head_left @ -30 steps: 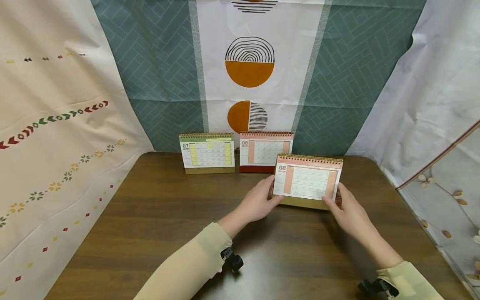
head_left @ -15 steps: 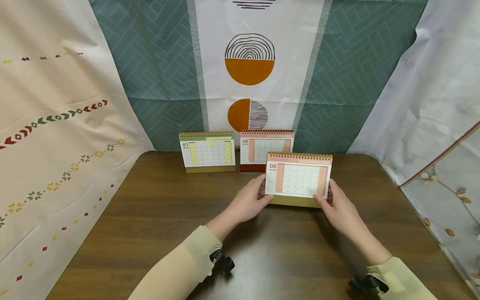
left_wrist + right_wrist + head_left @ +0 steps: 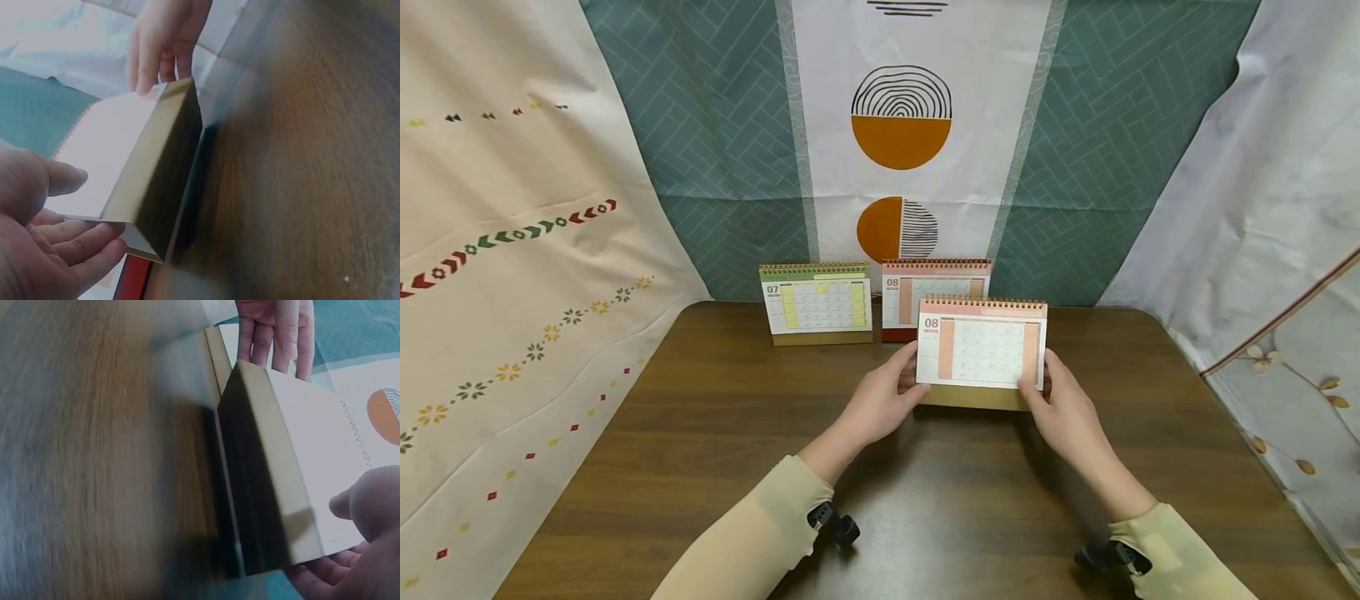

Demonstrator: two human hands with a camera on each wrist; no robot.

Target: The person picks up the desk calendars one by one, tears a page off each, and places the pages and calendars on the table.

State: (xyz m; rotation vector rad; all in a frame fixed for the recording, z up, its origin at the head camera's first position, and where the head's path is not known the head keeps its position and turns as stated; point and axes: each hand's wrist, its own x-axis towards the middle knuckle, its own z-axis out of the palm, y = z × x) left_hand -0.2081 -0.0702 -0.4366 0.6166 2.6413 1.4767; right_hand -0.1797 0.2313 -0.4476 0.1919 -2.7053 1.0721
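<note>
A spiral-bound desk calendar (image 3: 981, 352) showing "08" with peach bars is lifted just above the brown table (image 3: 700, 450). My left hand (image 3: 883, 398) grips its left edge, thumb on the front. My right hand (image 3: 1060, 408) grips its right edge the same way. In the left wrist view the calendar (image 3: 134, 169) tilts with its tan base showing, my left hand (image 3: 44, 231) under it. The right wrist view shows the calendar (image 3: 287, 469) and my right hand (image 3: 359, 550) at its lower corner.
Two more desk calendars stand at the table's back edge: a green "07" calendar (image 3: 816, 304) on the left and a red-based "08" calendar (image 3: 910, 292), partly hidden behind the held one. Patterned cloths hang behind and on both sides.
Both hands have carried the held calendar to the left and slightly back, so that it now overlaps the red-based "08" calendar in the head view.
</note>
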